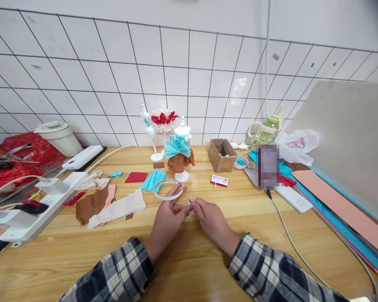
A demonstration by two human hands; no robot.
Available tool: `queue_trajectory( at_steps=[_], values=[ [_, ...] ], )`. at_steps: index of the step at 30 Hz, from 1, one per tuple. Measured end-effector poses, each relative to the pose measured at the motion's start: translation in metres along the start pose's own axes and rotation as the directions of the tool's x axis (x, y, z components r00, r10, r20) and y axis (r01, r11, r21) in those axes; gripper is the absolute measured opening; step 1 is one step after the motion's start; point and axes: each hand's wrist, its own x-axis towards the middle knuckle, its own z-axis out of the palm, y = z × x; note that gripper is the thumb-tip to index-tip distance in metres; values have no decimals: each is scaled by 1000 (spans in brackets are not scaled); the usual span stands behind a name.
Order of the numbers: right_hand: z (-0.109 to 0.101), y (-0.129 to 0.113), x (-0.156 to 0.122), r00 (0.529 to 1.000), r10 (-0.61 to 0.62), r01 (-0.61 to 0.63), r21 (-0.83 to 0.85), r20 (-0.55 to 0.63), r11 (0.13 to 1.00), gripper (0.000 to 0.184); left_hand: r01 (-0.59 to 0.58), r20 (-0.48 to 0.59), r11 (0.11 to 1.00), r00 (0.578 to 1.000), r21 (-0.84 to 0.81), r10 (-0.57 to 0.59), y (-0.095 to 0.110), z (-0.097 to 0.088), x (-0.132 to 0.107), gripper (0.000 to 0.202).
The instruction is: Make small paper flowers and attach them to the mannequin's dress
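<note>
A roll of white tape (167, 196) is held in my left hand (170, 216), its ring resting against the raised fingers. My right hand (211, 216) is closed at the fingertips, pinching the narrow strip of tape that runs off the roll. Both hands meet low over the middle of the table, fingertips almost touching. Just beyond them, a small white dress form (182, 131) wears a blue top with a large bow and a brown skirt. A piece of pleated blue crepe paper (153, 179) lies behind the roll.
Crepe paper scraps, including a cream strip (119, 208) and a red piece (136, 177), lie to the left. A power strip (44, 209) stands further left. Behind are a cardboard box (222, 155), a small red-and-white box (219, 180) and another dress form (150, 133). Coloured sheets (340, 201) line the right.
</note>
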Motion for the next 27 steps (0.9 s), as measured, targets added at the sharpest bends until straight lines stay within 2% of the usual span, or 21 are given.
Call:
queue_trajectory(
  at_steps=[8,14,18,21,24,27],
  values=[
    [-7,4,0,996,-48,45,38,74,998,38,9,-20,1000,1000,-28,-9,-1,0,0,75],
    [-9,3,1,996,-40,39,14,85,999,38,10,-38,998,999,-70,-13,0,-1,1,77],
    [-14,8,3,997,-28,25,55,67,998,41,20,-17,996,1000,-83,-21,-2,-4,2,65],
    [-20,15,7,998,41,-43,61,40,997,43,32,-14,996,999,-78,-33,-2,-6,2,53],
    [-22,19,10,992,122,-113,178,-44,977,41,19,-47,996,999,-86,-23,-3,-6,3,56],
    [-17,14,10,992,95,-64,323,-81,944,35,16,-28,997,999,-73,-18,-5,-5,3,62]
  ],
)
